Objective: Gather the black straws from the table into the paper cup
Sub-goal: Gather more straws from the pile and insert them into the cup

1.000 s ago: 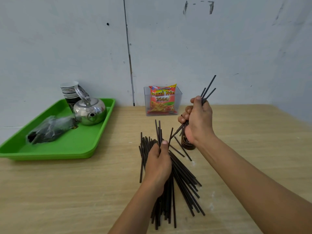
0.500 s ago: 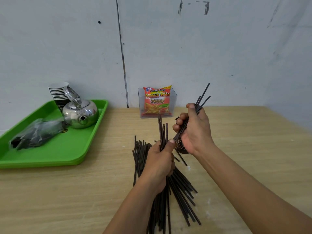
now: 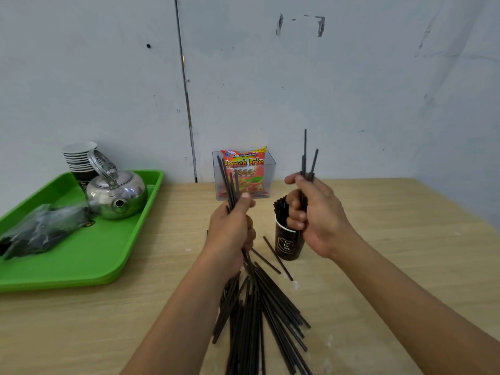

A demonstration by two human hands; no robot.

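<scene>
In the head view, the left hand (image 3: 230, 234) is closed around a bundle of black straws (image 3: 230, 185) that stick up past its thumb. The right hand (image 3: 316, 215) is fisted on a few upright straws (image 3: 305, 158), just above and beside the paper cup (image 3: 286, 244), which already contains straws. Many loose straws (image 3: 259, 315) lie fanned on the tabletop (image 3: 392, 253) below both hands.

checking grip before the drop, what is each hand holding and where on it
Left hand grips a bunch of straws mid-length; right hand grips a few straws near their lower part.
</scene>
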